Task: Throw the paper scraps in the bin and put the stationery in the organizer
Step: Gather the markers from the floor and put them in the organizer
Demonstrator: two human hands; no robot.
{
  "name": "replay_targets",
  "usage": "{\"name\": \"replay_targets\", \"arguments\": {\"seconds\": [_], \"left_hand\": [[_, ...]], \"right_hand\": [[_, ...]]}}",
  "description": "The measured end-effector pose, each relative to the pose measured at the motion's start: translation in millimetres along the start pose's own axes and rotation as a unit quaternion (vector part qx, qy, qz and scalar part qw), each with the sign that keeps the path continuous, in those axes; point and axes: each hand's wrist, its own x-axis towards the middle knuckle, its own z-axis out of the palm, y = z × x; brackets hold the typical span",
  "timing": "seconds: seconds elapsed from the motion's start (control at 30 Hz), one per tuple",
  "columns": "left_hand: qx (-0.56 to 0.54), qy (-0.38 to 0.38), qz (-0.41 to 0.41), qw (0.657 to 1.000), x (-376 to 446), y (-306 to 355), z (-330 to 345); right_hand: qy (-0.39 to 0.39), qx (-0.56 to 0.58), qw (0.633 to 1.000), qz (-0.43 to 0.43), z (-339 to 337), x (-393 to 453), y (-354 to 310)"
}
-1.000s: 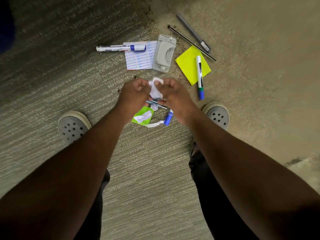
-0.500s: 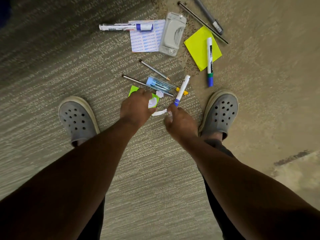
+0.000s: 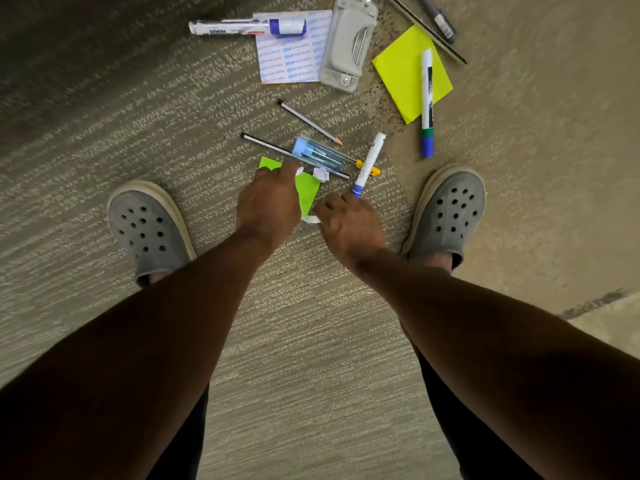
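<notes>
I look down at a carpet floor strewn with stationery. My left hand (image 3: 268,199) reaches down onto a green paper scrap (image 3: 307,195), and its fingertips pinch a small white scrap (image 3: 299,171). My right hand (image 3: 349,223) has curled fingers and grips a white paper strip (image 3: 310,220) beside the green scrap. Its knuckles touch the blue cap of a white marker (image 3: 370,157). A tiny crumpled white scrap (image 3: 321,174) lies by a clear blue pen case (image 3: 317,154). No bin or organizer is in view.
Two pencils (image 3: 310,122) (image 3: 265,143) lie above the hands. Farther off are a green-and-blue marker (image 3: 426,102) on a yellow sticky pad (image 3: 398,74), a grey hole punch (image 3: 348,43), a label sheet (image 3: 291,60) and another marker (image 3: 239,27). My grey clogs (image 3: 149,226) (image 3: 450,213) flank the hands.
Both hands have dropped from crumpling white paper at chest height to the floor scraps. The left hand slid forward over the green scrap. The view moved closer to the floor.
</notes>
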Motion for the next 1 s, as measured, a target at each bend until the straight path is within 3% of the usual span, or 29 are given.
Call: {"name": "replay_targets", "arguments": {"seconds": [0.13,0.37,0.7,0.9,1.0], "left_hand": [[-0.010,-0.028,0.004,1.000,5,10,2],[0.003,-0.029,-0.125,0.992,19,39,16],[-0.028,-0.051,-0.131,0.990,22,31,19],[-0.107,-0.061,-0.062,0.990,-1,22,-6],[-0.168,-0.088,0.002,0.982,-32,27,-34]], "right_hand": [[0.012,0.082,0.995,0.053,1,-9,3],[0.044,0.106,0.983,0.145,5,-26,9],[0.036,0.249,0.936,0.245,-9,-15,3],[0.057,0.405,0.869,0.280,-42,-6,0],[0.066,0.547,0.767,0.328,-74,-7,-18]]}}
